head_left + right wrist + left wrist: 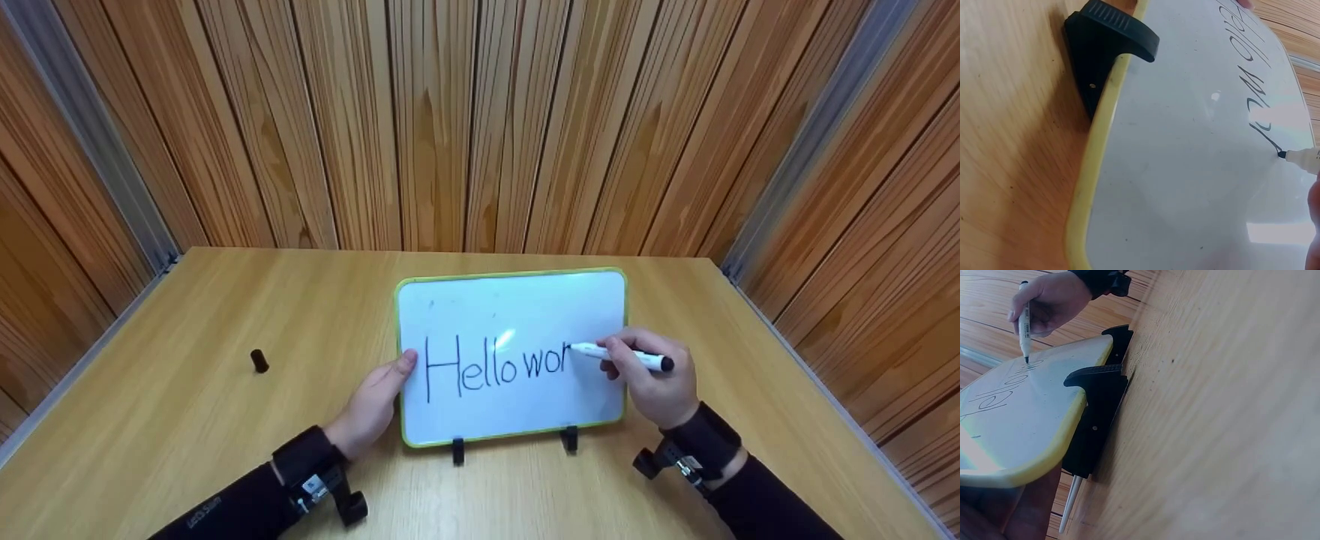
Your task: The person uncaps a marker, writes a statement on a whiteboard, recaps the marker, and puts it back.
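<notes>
A small whiteboard (517,300) with a yellow-green rim leans on a stand with black feet (458,451). Black handwriting (480,367) across it reads "Hello wor". My right hand (660,375) pinches a white marker (626,355) with a black end, and its dark tip (1282,154) meets the board at the end of the "r". At the board's left edge, my left hand (375,397) grips the rim, thumb on the front face. Its fingers (1033,512) lie behind the board in the left wrist view.
A black marker cap (259,361) lies on the wooden table (322,315) to the left of the board. Wood-panelled walls (465,127) rise behind the table and on both sides. Each wrist wears a black strap (309,457) with a device on it.
</notes>
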{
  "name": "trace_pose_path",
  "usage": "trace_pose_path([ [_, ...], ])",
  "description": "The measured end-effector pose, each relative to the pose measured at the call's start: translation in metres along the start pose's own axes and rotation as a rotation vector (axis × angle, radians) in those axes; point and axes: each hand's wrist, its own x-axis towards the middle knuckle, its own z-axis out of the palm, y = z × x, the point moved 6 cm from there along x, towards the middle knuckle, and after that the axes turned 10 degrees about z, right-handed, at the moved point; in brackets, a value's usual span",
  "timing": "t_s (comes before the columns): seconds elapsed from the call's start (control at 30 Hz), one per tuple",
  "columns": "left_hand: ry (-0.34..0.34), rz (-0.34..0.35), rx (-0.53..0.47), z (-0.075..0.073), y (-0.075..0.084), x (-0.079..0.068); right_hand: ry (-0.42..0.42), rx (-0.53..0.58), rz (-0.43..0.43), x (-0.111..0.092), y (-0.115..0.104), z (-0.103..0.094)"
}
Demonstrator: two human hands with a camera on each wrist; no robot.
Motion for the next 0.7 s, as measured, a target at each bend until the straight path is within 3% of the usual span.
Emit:
trace_pose_path([
  [0.7,0.002,-0.010,-0.014,-0.0006,0.0013,-0.0005,0.021,0.032,0.017,0.0020,-0.0017,-0.0053],
])
